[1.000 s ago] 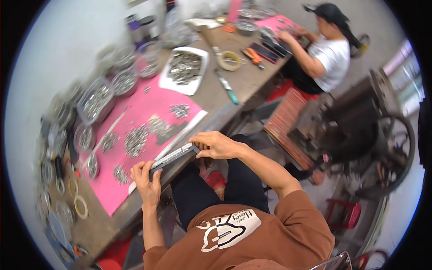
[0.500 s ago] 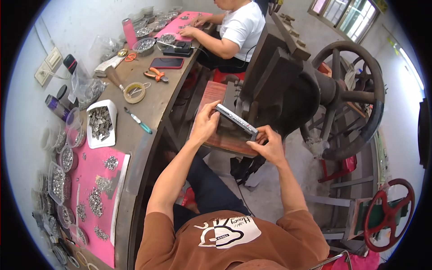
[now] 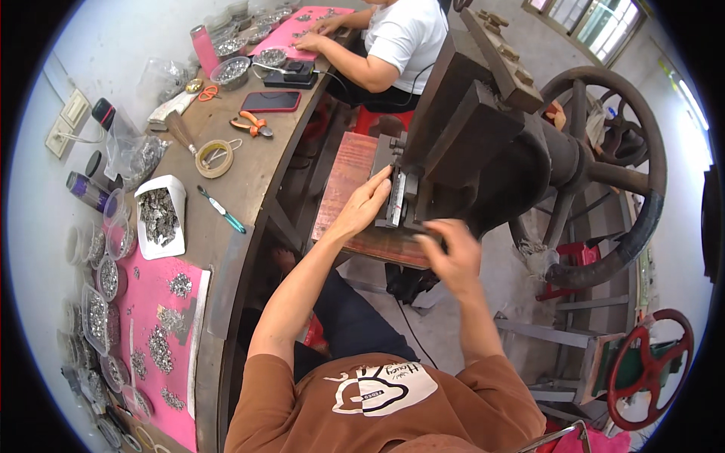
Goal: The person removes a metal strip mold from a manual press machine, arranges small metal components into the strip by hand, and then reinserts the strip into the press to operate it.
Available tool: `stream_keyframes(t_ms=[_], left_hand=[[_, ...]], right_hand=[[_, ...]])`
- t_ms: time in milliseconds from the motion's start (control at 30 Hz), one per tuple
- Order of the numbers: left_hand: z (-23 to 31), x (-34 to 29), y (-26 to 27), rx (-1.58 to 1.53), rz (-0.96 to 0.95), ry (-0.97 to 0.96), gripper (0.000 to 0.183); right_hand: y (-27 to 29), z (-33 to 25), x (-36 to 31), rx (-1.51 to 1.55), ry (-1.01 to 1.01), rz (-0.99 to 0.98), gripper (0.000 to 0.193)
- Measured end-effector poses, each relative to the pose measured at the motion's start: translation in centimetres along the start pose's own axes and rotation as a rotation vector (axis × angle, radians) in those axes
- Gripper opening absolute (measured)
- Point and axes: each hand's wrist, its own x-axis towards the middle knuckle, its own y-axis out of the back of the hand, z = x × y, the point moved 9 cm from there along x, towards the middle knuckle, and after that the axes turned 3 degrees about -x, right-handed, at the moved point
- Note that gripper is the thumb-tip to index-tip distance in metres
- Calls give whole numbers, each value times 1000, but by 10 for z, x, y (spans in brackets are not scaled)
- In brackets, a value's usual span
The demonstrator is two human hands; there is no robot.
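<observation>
A narrow dark metal bar with a silvery strip along its top [image 3: 399,199] lies in the bed of a heavy press [image 3: 453,128], pointing away from me. My left hand [image 3: 365,205] rests along its left side, fingers stretched forward and touching it near the far end. To the right of the bar, my right hand [image 3: 455,253] is raised and smeared by motion. Its thumb stands apart from the fingers, and nothing shows between them. Under the press bed is a reddish wooden board [image 3: 341,181].
On the left bench [image 3: 260,147] are a white tub of metal pieces [image 3: 178,238], tape [image 3: 214,159], pliers [image 3: 253,124], a phone [image 3: 270,101] and pink sheets with small metal parts. A large handwheel [image 3: 655,162] stands right. A co-worker in white [image 3: 411,38] sits beyond.
The bar, earlier held up between both hands, now lies in the press bed, turned lengthwise. My right hand has come off its end; my left hand has moved forward and right with it.
</observation>
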Motion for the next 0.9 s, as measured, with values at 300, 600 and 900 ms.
stream_keyframes(t_ms=[300,600,900], left_hand=[[24,-37,-22,333,-112,-181,120],[23,-32,-20,448,-69,-231,109],[24,-2,-34,591,-84,-210,106]], right_hand=[[236,69,-90,-202,-336,876,17],[282,45,3,-46,-478,549,26],[321,66,151,-44,-570,14,25]])
